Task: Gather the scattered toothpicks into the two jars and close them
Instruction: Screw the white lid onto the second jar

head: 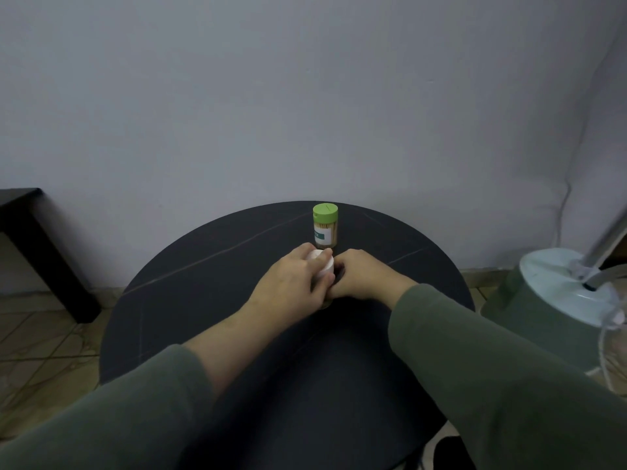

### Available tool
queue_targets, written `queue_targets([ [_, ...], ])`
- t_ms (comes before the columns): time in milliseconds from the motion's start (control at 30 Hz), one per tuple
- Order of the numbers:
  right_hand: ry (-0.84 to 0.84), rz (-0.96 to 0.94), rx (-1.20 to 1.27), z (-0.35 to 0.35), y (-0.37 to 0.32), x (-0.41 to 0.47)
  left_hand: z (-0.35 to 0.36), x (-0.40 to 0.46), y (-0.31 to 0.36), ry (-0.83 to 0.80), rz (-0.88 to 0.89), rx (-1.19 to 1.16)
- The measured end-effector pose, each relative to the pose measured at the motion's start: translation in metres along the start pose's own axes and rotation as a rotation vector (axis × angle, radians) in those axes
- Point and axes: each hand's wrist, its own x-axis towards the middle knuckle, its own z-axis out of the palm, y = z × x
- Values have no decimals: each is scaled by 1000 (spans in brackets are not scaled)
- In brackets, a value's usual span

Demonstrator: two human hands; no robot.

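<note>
Both hands meet at the near jar: left hand [298,276] clamped on its white cap [320,264], right hand [359,276] steadying; the cap likely needs seating next.

Second jar [325,301]: body almost wholly covered by the left hand [291,283] and right hand [364,274]; only a sliver of its base shows. White lid [319,262]: partly under the left fingers (seated or loose, cannot tell). Right fingertips: hidden behind the jar. Label [322,236] on the green-lidded jar [325,228]: print too small to read. Side table [30,239]: cut by left edge. Fan [559,300]: cut by right edge.
</note>
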Motion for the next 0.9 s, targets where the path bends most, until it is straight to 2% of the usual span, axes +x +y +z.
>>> queue_targets([
  [200,13,12,-56,1,0,2,0,3,-3,-3,52,73],
  [300,1,6,-12,2,-1,3,7,-8,-9,87,15,-225],
  [367,-80,12,12,-2,-2,3,12,-15,-9,126,-103,-449],
  [467,-168,19,9,-9,3,4,19,-21,-1,134,-328,-629],
  [533,-51,42,72,-10,10,10,23,-19,-1,151,-407,-656],
  [667,394,181,253,-5,13,35,27,-7,-6,165,-530,-678],
  [767,477,279,378,2,11,62,31,8,-13,189,-578,-694],
  [900,539,261,442,12,11,92,39,33,-28,258,-628,-715],
])
